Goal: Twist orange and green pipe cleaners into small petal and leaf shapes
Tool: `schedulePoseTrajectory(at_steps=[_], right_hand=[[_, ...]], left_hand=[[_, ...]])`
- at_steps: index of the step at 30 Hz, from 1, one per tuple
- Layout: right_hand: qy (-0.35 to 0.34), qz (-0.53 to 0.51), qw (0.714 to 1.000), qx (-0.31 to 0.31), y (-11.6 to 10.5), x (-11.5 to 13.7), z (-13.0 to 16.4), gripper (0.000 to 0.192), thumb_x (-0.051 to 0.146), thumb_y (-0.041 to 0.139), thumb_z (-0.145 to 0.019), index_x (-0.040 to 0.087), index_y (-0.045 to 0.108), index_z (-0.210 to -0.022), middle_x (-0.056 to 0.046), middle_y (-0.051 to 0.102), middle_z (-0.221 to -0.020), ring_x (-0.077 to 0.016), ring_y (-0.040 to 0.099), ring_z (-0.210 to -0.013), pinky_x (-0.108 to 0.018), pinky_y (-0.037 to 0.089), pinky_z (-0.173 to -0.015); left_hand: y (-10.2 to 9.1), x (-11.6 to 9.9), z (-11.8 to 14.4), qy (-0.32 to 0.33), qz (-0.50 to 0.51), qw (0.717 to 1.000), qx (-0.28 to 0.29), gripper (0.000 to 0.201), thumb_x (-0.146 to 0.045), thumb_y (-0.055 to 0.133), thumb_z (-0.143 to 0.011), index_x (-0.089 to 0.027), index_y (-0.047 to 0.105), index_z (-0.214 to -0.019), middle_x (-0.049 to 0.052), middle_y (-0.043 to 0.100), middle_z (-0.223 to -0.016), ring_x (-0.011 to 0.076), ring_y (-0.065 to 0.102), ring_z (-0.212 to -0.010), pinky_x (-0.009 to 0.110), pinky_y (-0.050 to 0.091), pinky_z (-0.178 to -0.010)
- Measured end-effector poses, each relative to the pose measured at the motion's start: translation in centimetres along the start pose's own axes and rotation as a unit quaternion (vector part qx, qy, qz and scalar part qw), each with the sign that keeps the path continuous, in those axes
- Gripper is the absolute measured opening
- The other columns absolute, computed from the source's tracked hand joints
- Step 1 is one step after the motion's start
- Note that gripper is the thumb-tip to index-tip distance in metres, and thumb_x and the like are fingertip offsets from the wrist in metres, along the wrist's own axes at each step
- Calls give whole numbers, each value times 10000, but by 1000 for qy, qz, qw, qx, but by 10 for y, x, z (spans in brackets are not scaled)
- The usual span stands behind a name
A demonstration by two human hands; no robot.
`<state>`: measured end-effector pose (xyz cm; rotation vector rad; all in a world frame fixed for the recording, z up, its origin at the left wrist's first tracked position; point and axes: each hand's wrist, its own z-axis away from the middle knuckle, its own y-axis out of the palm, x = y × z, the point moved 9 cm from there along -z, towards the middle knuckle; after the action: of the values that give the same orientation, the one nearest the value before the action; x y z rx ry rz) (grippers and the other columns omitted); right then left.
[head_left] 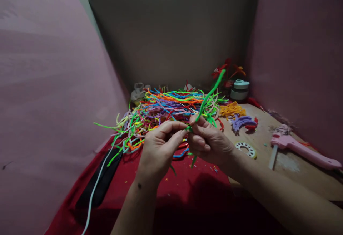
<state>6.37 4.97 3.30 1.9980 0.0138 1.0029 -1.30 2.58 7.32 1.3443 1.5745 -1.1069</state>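
So we've got a green pipe cleaner (210,93) pinched right where both sets of fingertips meet, and it sticks up and away to the right from there, tip ending up near the red flowers (224,69) at the back. A short green tail pokes out below the fingers too. Our left hand (158,147) has thumb and forefinger closed down tight on the lower end of it, the other fingers curled under loosely. Our right hand (207,140) is closed on it as well, thumb pressed on top, the rest of the fingers folded in against the palm, so neither hand is open at all. Just behind the fingertips sits the big tangled pile of pipe cleaners (166,109) in every colour, lying on the red cloth (187,188). To the right of the right hand's fingers there's a small round white ring (245,149) on the wooden table (289,163), then a pink glue gun (302,151) further right. Beyond that, little yellow (232,109) and purple bundles (242,121), and a white tape roll (239,89) near the back wall.
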Motion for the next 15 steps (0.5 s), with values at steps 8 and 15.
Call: schedulePoseTrajectory(at_steps=[8,15], right_hand=[[-41,88,994,59,5,12,0,154,284,679,-725,219,540,-707,83,433,-417,-53,334,-339,-165,258,-359],[-16,221,959,176,15,23,10,94,254,663,-739,178,655,-684,2,593,-518,-93,517,-447,-217,380,-457]], left_hand=[[14,9,7,-117,91,987,60,154,-277,653,-722,-133,608,-690,-69,406,-469,16,286,-413,144,223,-389],[25,12,16,-159,131,971,121,147,-266,658,-686,-134,602,-656,-73,381,-423,18,260,-375,164,187,-374]])
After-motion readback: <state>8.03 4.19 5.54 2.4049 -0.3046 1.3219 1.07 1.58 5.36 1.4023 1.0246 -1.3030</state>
